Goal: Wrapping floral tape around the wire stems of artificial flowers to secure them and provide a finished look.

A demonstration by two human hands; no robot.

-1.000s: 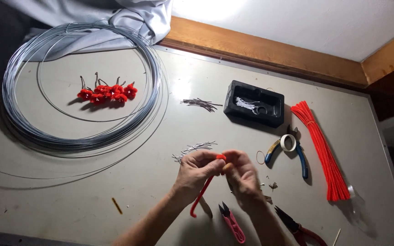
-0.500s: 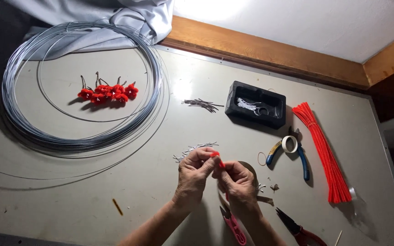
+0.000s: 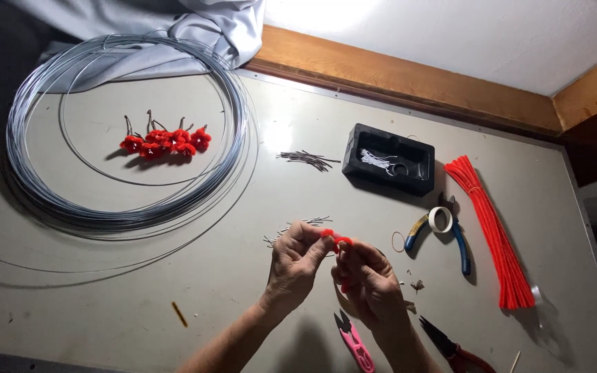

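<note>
The left hand and right hand meet above the grey table, both pinching a small red fuzzy pipe-cleaner piece. It seems light, soft, bendable; best held by its ends.

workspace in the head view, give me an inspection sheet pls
surface: grey table, lit from above
job's things: small red fuzzy piece pinched between left hand and right hand
clutter: wire coil, red flowers, cut wire bits, black tray, red stem bundle, blue-handled pliers with tape roll, pink snips, red-handled pliers
grippers: both hands closed on the piece
cables: nothing seen
surroundings: wooden ledge, grey cloth
</note>
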